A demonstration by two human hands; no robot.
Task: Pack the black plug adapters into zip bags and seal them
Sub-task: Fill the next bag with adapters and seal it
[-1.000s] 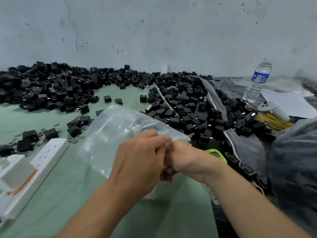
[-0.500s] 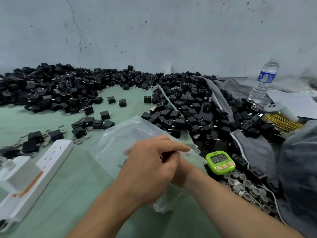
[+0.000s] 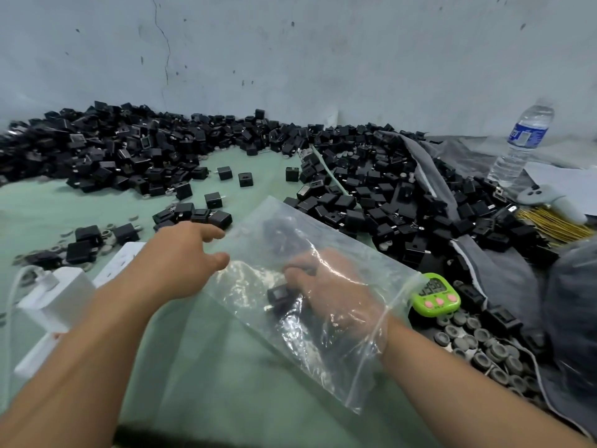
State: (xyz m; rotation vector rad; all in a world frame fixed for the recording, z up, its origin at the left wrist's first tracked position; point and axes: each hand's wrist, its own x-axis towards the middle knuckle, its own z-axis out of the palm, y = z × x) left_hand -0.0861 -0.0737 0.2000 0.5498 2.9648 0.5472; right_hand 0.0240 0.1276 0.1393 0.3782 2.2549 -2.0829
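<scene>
A clear zip bag (image 3: 274, 218) lies tilted across the green table top, with its zip mouth around my right wrist. My right hand (image 3: 336, 286) is inside the bag, fingers curled on a black plug adapter (image 3: 280, 295). My left hand (image 3: 181, 257) is outside at the bag's left edge, fingers apart and holding nothing, stretched toward a small group of loose adapters (image 3: 200, 215). Large heaps of black adapters lie at the back left (image 3: 129, 153) and on the right (image 3: 371, 195). Dark shapes show through the bag's far end; I cannot tell whether they are inside it.
A white power strip (image 3: 55, 299) lies at the left under my forearm. A green timer (image 3: 436, 294), grey round caps (image 3: 484, 347) and grey cloth (image 3: 504, 273) sit at the right. A water bottle (image 3: 520, 147), a grey controller (image 3: 542, 195) and gold ties (image 3: 555, 221) are far right.
Both hands were together at the bag's mouth. Now my right hand has gone inside the bag with an adapter, and my left hand has let go and reached forward-left.
</scene>
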